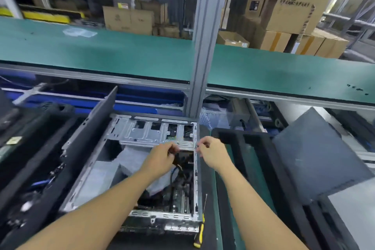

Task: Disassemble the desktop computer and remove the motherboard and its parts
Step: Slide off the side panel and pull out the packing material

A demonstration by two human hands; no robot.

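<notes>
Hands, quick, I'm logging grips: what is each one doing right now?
Left hand: grips a black cable inside the computer case.
Right hand: fingers curled at the case rim; hold unclear.

1. Computer case point(113, 176): bare grey metal, lying flat, open side up, drive cage point(150, 134) at the far end.
2. Black cables point(180, 170): bunched along its right wall, over the blurred motherboard point(179, 197).

We log a green-matted surface point(219, 225) with the opened computer case point(162, 214) lying flat on it. A screwdriver point(199, 233) with a yellow-and-black handle lies just beside the case's near right corner. A black foam tray point(263, 168) sits further right.
</notes>
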